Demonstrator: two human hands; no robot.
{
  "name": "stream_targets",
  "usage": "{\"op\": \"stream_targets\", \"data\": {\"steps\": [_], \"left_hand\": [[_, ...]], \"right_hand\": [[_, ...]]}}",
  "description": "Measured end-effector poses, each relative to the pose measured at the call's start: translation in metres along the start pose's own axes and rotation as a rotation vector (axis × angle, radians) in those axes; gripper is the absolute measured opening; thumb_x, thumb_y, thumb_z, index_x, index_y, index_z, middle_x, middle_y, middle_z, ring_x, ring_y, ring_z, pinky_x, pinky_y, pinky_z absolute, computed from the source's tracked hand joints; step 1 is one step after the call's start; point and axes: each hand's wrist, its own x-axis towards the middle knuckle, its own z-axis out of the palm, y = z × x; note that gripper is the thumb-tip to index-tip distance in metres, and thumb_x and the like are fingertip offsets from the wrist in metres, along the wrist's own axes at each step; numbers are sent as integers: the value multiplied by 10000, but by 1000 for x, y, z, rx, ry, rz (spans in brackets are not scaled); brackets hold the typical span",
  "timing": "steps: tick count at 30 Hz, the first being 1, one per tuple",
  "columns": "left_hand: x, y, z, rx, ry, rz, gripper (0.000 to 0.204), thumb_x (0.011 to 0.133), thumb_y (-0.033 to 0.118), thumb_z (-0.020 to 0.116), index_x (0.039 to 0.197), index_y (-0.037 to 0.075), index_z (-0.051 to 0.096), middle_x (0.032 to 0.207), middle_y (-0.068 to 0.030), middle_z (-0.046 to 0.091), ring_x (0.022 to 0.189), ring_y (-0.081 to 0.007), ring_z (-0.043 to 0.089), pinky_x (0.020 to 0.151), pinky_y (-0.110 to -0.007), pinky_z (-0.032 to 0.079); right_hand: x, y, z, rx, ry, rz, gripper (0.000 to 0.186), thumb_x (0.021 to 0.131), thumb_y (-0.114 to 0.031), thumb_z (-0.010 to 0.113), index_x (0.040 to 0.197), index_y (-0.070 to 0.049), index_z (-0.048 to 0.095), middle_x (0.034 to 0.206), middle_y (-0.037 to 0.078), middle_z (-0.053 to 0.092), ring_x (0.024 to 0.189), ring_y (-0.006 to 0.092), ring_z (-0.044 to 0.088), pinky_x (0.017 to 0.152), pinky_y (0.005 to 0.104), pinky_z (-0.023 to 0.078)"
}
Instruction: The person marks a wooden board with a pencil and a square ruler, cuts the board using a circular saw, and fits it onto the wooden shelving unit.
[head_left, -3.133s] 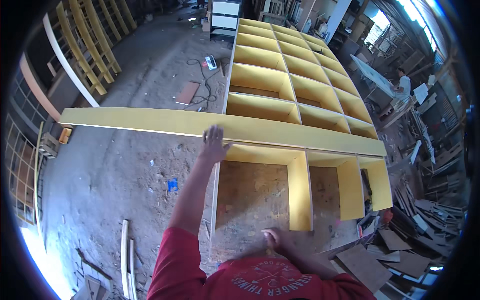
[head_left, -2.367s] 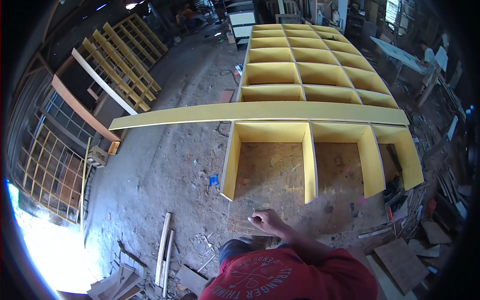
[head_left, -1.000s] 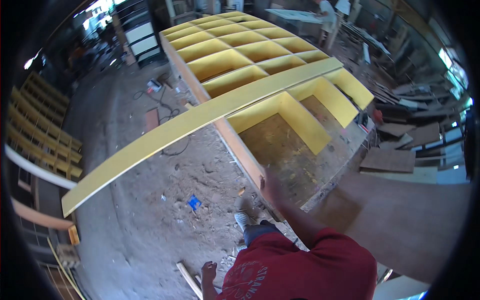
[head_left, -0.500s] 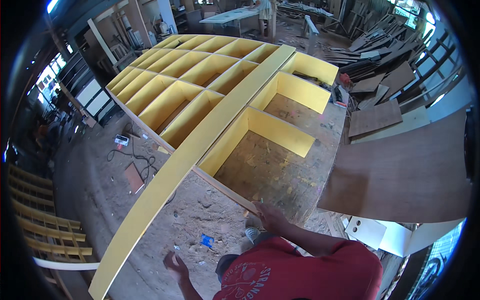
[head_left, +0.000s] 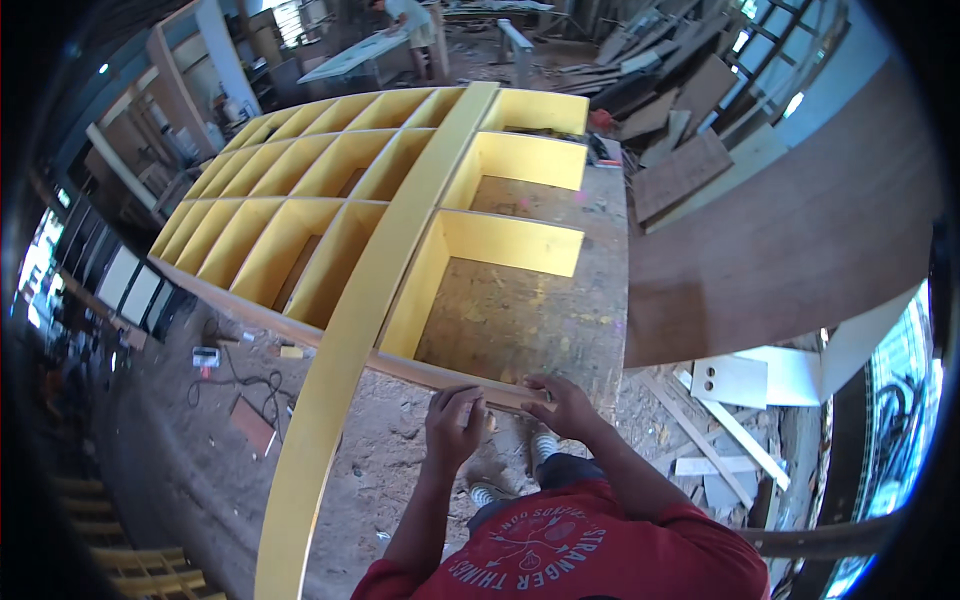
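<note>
My left hand (head_left: 455,425) is at the near edge of the worktable, its fingers curled onto the wooden strip (head_left: 420,373) that runs along that edge. A short way to the right, my right hand (head_left: 562,405) grips the same strip with bent fingers. Whether a small thing is tucked in either hand is hard to make out. Ahead stands a yellow frame of crossed panels (head_left: 310,205), forming several open cells. Across it lies a long yellow board (head_left: 400,240), its near end reaching past the table edge to my left.
The worktable (head_left: 500,320) has a stained bare top. To the right is a large brown sheet (head_left: 760,290), with wood offcuts (head_left: 730,465) below it. A cable (head_left: 265,385) lies on the dusty floor. Another person (head_left: 410,30) stands at a far bench.
My left hand has come up from beside my body to the table edge, near my right hand. My view has shifted, so the frame now sits further left.
</note>
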Motion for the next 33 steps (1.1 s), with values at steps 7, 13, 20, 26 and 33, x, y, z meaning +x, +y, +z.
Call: {"op": "stream_targets", "data": {"steps": [7, 13, 20, 26, 33], "left_hand": [[35, 17, 67, -79, -143, -44, 181, 945, 149, 765, 1095, 47, 760, 1078, -134, 772, 1038, -348, 710, 974, -464, 522], [59, 26, 130, 86, -174, -355, 250, 933, 247, 780, 1112, 72, 777, 1116, -130, 774, 1062, -337, 697, 989, -463, 497], [71, 16, 185, 542, -53, -495, 249, 808, 279, 840, 993, 119, 795, 924, -84, 770, 946, -320, 705, 996, -448, 459], [69, 19, 181, 772, -236, -836, 461, 815, 423, 812, 1118, 81, 760, 1045, -194, 750, 1029, -370, 709, 1011, -516, 493], [87, 13, 202, 877, -182, -873, 233, 725, 265, 846, 918, 142, 801, 917, -100, 777, 961, -311, 708, 1005, -460, 470]], "right_hand": [[-21, 55, -69, 200, 344, 115, 528, 963, -282, 819, 1381, -30, 618, 1205, 161, 758, 1164, 295, 734, 1012, 419, 560], [4, 170, -158, 119, 537, 285, 523, 944, -235, 830, 1358, 7, 620, 1196, 185, 767, 1149, 286, 743, 1009, 402, 564], [198, 398, -241, 54, 543, 377, 359, 947, -162, 781, 1271, -32, 699, 1174, 178, 777, 1114, 334, 752, 942, 436, 588], [459, 534, -243, -156, 468, 113, 428, 945, -102, 664, 1366, -26, 641, 1269, 231, 718, 1213, 423, 660, 1058, 523, 509], [632, 663, -279, -653, 544, 108, 523, 981, -151, 541, 1503, -181, 537, 1489, 184, 593, 1451, 395, 494, 1224, 546, 338]]}}
